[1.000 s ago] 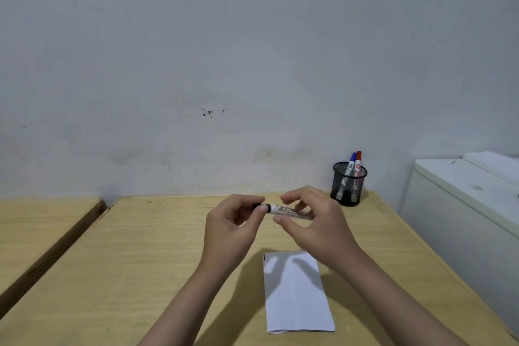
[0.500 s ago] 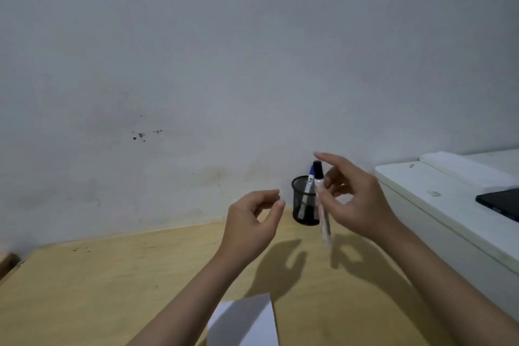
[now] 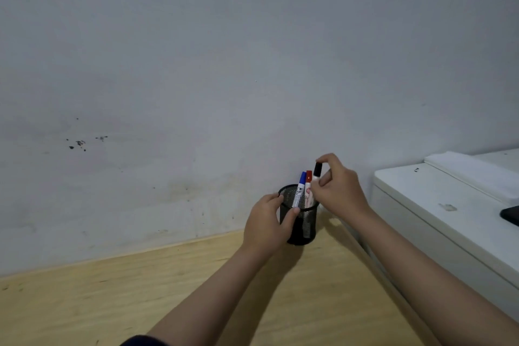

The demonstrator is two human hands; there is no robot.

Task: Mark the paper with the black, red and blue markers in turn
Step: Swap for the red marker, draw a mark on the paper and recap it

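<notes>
- The right hand (image 3: 341, 188) pinches the black marker (image 3: 317, 170) by its cap end, standing it upright in the mesh cup (image 3: 304, 222) beside the red marker (image 3: 308, 177) and blue marker (image 3: 302, 178).
- The left hand (image 3: 266, 223) is wrapped round the cup's side, steadying it.
- The paper isn't in view.
- The markers look light, stiff and smooth, so probably best gripped mid-barrel, since a cap could pop off.
- The cup sits near the surface (image 3: 140, 289) corner, close to the wall (image 3: 196, 64) and a white cabinet (image 3: 449, 205); there's loads of open room to the left.

The black marker (image 3: 317, 170) shows only its cap; the right hand (image 3: 338, 191) hides its barrel.
</notes>
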